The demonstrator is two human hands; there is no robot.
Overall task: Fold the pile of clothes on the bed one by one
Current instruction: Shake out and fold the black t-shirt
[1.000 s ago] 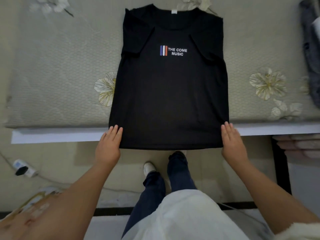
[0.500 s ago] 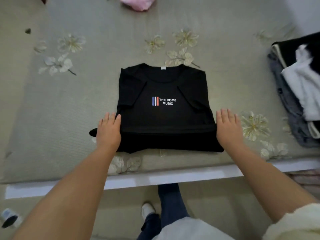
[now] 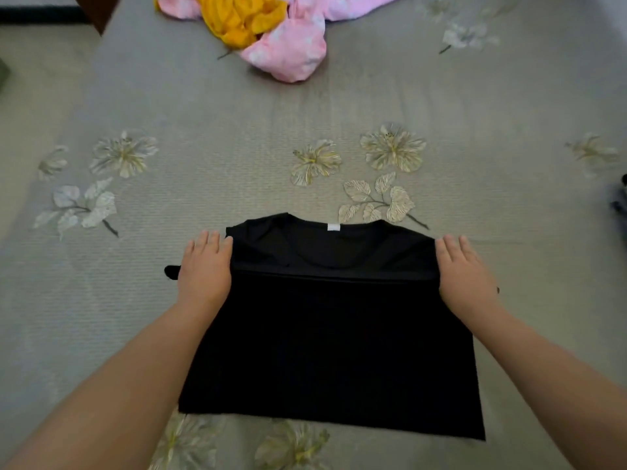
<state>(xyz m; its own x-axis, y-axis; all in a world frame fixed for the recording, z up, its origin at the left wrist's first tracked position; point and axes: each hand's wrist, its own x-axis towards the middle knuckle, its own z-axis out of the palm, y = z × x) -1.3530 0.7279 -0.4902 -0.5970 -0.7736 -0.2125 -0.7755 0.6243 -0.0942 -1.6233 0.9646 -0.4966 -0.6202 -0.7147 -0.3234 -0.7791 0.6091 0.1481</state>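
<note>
Hem folded over logo, black T-shirt (image 3: 325,351)

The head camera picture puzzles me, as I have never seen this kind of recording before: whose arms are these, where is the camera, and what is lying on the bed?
There is no machine here. A person wears one wide-angle camera on the head, so you look down along their own two bare arms. The left hand and the right hand lie flat, fingers straight, on the side edges of a black T-shirt. Its lower part is folded up over the front, leaving the collar and its small white label uncovered. The shirt rests on a grey bed cover printed with pale flowers. At the far end lies a crumpled pink cloth with a yellow cloth on it. Neither hand grips anything.
</note>
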